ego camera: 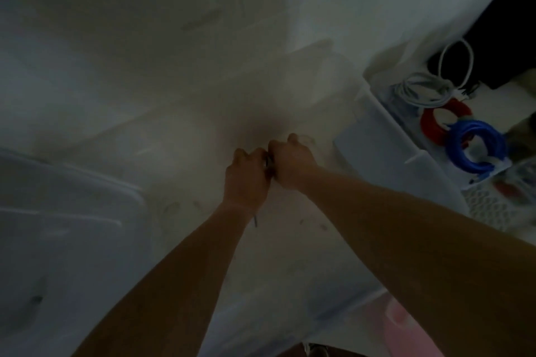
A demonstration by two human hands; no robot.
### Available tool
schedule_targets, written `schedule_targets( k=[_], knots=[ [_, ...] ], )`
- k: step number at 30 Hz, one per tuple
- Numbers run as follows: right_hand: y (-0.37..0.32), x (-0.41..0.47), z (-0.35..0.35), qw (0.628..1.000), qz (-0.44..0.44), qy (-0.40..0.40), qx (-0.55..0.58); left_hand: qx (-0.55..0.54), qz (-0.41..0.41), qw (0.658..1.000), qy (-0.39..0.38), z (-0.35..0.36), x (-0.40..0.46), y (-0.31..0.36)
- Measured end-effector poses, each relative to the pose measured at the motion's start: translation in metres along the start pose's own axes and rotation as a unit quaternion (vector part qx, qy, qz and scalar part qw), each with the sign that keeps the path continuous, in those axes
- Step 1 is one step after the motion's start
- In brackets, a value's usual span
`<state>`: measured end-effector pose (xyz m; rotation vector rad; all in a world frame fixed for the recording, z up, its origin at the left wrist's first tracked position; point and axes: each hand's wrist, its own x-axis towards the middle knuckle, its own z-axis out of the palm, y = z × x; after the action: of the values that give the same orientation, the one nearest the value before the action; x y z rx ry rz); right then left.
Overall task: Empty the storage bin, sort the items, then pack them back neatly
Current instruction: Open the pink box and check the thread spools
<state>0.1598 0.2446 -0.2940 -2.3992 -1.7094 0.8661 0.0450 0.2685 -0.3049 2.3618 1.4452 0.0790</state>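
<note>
In the clear bin (383, 153) at right lie red (435, 122), blue (475, 145) and white (429, 90) coils; both hands' fingers pinch something small.

A single wide-angle camera on the person's head looks forward and steeply down over both outstretched forearms. The left hand (248, 175) and right hand (290, 164) meet near the frame's centre, close to the lens, above a pale floor (162, 72). A clear bin (385, 151) holding blue (475, 143) and red (438, 122) coils sits at the right edge, a clear lid (66, 211) at the left. The picture is dim and blurred. No second view overlaps it.
</note>
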Motion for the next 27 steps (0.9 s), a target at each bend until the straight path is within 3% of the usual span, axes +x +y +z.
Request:
schedule_targets(
  k=[3,5,6,8,10,12,15,18,22,27],
  knots=[
    [0.001,-0.005,-0.009,1.0,-0.012,-0.012,0.021,-0.101,-0.06,0.992,0.034,-0.002,0.001,0.0],
    [0.003,-0.014,-0.025,0.998,-0.007,-0.03,0.052,-0.214,-0.133,0.968,0.015,-0.01,0.0,0.001],
    [0.004,-0.021,-0.035,0.996,0.0,-0.036,0.077,-0.279,-0.17,0.945,0.005,-0.016,-0.003,0.002],
    [0.005,-0.041,-0.056,0.986,0.018,-0.039,0.16,-0.437,-0.235,0.868,-0.007,-0.033,-0.012,0.011],
    [0.007,-0.07,-0.077,0.953,0.043,-0.033,0.299,-0.547,-0.245,0.801,0.003,-0.055,-0.027,0.027],
    [0.011,-0.105,-0.099,0.899,0.053,-0.029,0.433,-0.606,-0.231,0.761,0.006,-0.08,-0.046,0.05],
    [0.025,-0.165,-0.131,0.837,0.029,-0.022,0.546,-0.668,-0.191,0.719,-0.026,-0.115,-0.078,0.097],
    [0.052,-0.227,-0.157,0.788,0.019,0.008,0.616,-0.68,-0.162,0.712,-0.068,-0.138,-0.112,0.155],
    [0.112,-0.303,-0.173,0.739,0.002,0.066,0.67,-0.666,-0.106,0.728,-0.124,-0.137,-0.153,0.233],
    [0.211,-0.39,-0.173,0.738,0.015,0.085,0.67,-0.59,-0.053,0.786,-0.18,-0.087,-0.19,0.331]
  ],
)
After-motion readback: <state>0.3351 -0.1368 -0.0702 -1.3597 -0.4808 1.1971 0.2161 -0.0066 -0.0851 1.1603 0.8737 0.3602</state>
